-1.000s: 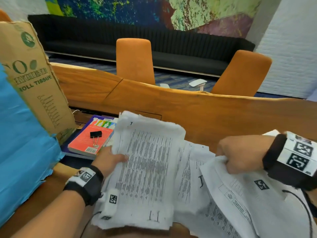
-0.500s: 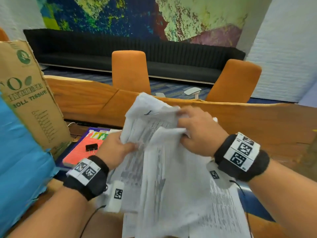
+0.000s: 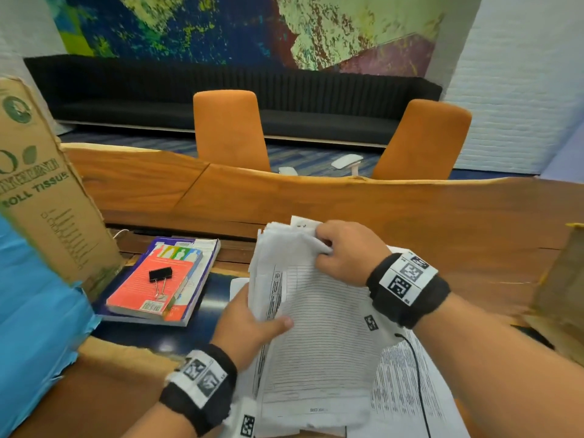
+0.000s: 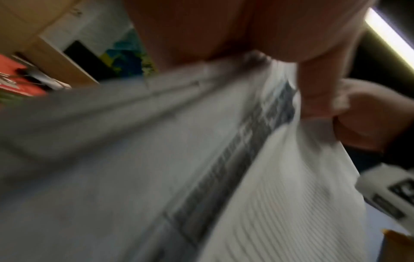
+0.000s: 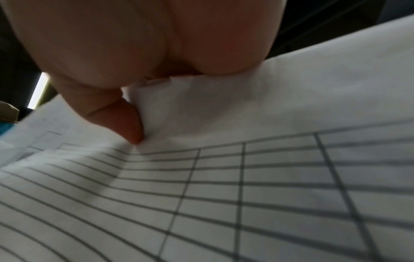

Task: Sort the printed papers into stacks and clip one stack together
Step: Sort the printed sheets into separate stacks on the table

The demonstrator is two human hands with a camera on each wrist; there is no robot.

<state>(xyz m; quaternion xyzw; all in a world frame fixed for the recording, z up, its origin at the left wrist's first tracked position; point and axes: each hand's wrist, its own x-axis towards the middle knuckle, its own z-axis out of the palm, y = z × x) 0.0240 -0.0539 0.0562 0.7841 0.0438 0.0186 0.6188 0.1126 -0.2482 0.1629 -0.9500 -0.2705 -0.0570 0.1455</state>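
Note:
A thick stack of printed papers (image 3: 319, 336) stands tilted in front of me, its top sheet a ruled table (image 5: 246, 186). My left hand (image 3: 252, 324) grips the stack's left edge, thumb on top (image 4: 313, 92). My right hand (image 3: 344, 251) pinches the top sheet's upper corner, which is crumpled under the fingers (image 5: 125, 120). More printed sheets (image 3: 407, 393) lie flat under the stack on the right. A black binder clip (image 3: 160, 277) lies on a red book (image 3: 151, 286) to the left, away from both hands.
The red book sits on a larger book (image 3: 202, 273) on a dark desk pad. A cardboard box (image 3: 47, 197) and blue sheet (image 3: 34, 336) stand at the left. The wooden table (image 3: 442, 222) stretches back; two orange chairs (image 3: 230, 131) stand behind it. A brown box corner (image 3: 565, 286) is at right.
My right hand carried loose sheets from the right onto the stack in my left hand. The stack has come lower and now stands squared, and my head has tilted down.

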